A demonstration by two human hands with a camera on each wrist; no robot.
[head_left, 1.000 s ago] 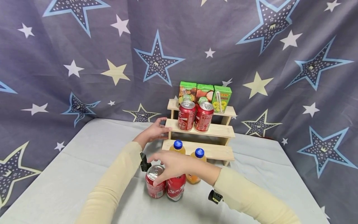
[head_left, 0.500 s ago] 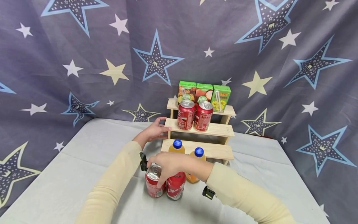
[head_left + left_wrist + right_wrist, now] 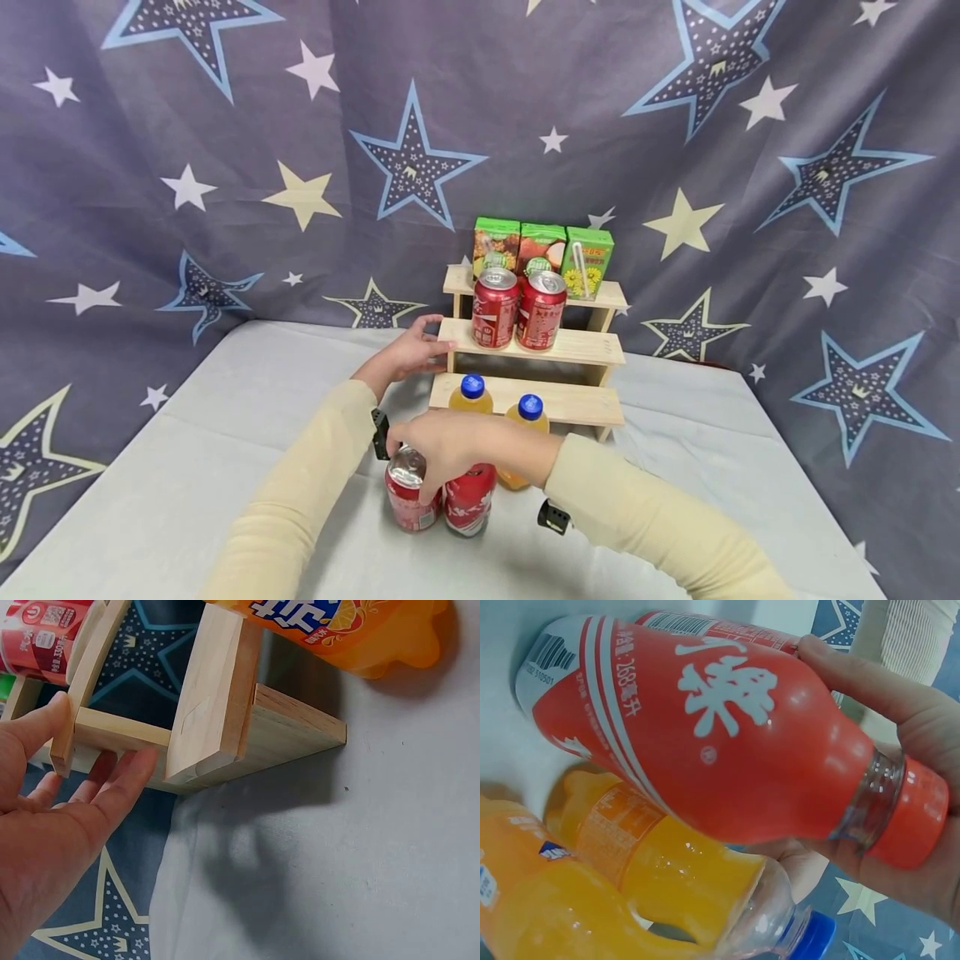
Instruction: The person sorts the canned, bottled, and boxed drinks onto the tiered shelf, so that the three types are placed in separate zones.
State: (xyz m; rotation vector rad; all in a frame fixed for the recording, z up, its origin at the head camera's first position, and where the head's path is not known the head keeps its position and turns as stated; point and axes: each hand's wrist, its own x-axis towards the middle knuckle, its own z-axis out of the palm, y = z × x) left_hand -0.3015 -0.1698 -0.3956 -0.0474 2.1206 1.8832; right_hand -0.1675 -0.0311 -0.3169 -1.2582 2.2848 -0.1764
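My left hand [image 3: 408,354] grips the left end of the three-step wooden shelf [image 3: 581,348] at its middle step. In the left wrist view, the thumb lies on the step board and the fingers reach against the side frame. My right hand [image 3: 446,450] holds a red soda can [image 3: 411,507] by its upper part, thumb at the near side. The can stands on the table at the front left. Right beside it, under the right hand, stands a red plastic bottle [image 3: 469,502], its cap hidden in the head view but visible in the right wrist view.
Two orange drink bottles [image 3: 529,417] with blue caps stand by the shelf's front. On the middle step are two red cans [image 3: 495,310]; three juice boxes [image 3: 587,265] line the top step. A star-patterned cloth [image 3: 247,150] hangs behind the white-covered table [image 3: 675,500].
My right hand has lowered onto the front-left can, its fingers closing round the top. My left hand stays on the shelf. The head view has shifted slightly.
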